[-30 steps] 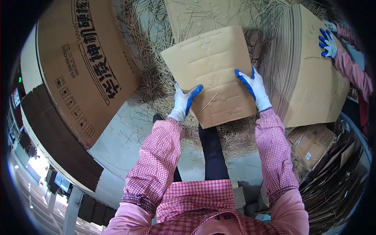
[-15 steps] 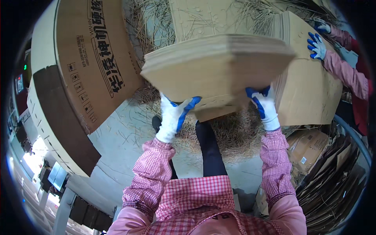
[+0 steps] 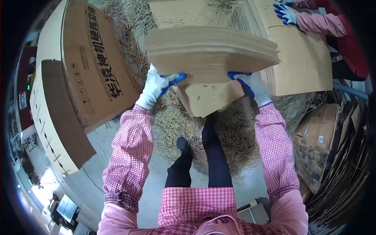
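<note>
A thick stack of brown cardboard sheets, slightly smeared by motion, is tilted up between my two gloved hands. My left hand grips its near left edge, the thumb lying along the front. On the near right edge, my right hand holds the same stack, with most of its fingers hidden behind the cardboard. Below the stack hangs a paler cardboard flap with small holes. Both gloves are white with blue palms and fingertips.
A co-worker's gloved hand rests on another cardboard stack at the far right. A large printed carton stands left. Straw-like cardboard scraps litter the floor. Bundled cardboard stands at the lower right, beneath a blue pipe.
The cardboard stack and my hands have moved forward and a little left in view. More of the holed flap shows below it. My left leg has come into view.
</note>
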A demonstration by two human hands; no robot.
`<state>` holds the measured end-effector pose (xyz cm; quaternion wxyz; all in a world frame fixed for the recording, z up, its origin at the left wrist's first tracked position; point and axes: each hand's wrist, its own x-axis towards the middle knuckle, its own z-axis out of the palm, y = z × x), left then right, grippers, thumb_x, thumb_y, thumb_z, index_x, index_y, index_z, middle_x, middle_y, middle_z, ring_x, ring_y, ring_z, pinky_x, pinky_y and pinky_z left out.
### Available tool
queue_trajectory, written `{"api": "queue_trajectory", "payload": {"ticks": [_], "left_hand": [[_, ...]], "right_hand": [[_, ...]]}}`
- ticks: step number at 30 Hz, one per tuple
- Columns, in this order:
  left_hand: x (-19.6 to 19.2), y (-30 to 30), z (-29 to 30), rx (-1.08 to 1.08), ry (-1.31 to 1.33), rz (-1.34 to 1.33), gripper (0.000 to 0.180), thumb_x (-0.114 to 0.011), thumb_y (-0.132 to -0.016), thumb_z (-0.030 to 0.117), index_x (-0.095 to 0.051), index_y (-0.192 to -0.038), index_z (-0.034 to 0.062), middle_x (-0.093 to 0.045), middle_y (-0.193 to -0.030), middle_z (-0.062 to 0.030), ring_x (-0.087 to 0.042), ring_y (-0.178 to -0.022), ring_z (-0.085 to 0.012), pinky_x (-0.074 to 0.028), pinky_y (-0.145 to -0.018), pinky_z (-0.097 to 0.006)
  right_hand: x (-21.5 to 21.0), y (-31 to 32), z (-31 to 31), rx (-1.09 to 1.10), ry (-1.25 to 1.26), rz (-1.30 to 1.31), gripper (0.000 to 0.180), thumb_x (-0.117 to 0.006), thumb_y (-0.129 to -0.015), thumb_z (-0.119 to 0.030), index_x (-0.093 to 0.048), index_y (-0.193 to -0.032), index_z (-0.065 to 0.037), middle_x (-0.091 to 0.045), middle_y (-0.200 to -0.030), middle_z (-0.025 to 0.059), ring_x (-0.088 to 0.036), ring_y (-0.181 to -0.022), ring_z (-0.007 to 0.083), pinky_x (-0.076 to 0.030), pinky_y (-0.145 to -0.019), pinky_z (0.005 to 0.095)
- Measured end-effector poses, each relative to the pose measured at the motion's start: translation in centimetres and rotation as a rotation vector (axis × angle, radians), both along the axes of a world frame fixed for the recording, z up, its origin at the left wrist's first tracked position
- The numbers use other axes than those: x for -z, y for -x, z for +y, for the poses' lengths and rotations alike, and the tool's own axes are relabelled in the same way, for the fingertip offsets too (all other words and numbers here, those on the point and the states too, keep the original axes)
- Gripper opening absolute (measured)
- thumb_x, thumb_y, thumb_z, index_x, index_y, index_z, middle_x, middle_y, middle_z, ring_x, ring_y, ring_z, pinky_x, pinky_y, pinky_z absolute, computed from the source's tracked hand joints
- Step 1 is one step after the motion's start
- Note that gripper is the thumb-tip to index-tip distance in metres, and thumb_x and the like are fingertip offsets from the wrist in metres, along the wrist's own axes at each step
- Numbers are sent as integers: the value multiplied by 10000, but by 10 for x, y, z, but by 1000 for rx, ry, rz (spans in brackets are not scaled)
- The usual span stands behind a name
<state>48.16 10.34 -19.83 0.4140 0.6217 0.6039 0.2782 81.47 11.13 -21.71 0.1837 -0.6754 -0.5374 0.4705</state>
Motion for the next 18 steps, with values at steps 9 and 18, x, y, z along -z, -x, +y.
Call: {"api": "queue_trajectory", "payload": {"ticks": [9, 18], "left_hand": [[-40, -26, -88, -228, 182, -510, 448, -708, -730, 83, -464, -1095, -4, -635, -883, -99, -639, -706, -163, -521, -636, -267], [-23, -8, -208, -30, -40, 33, 285, -728, -714, 81, -615, -961, -6, -651, -818, -67, -624, -717, -152, -500, -640, -269]], "right_hand": [[-7, 3, -89, 189, 90, 880, 388, -683, -702, 35, -559, -1070, 52, -643, -976, 110, -631, -866, 176, -530, -738, 291], [-24, 5, -161, -179, -136, 402, 516, -822, -596, -66, -575, -1040, 25, -660, -932, 70, -627, -839, 143, -521, -746, 285]]}}
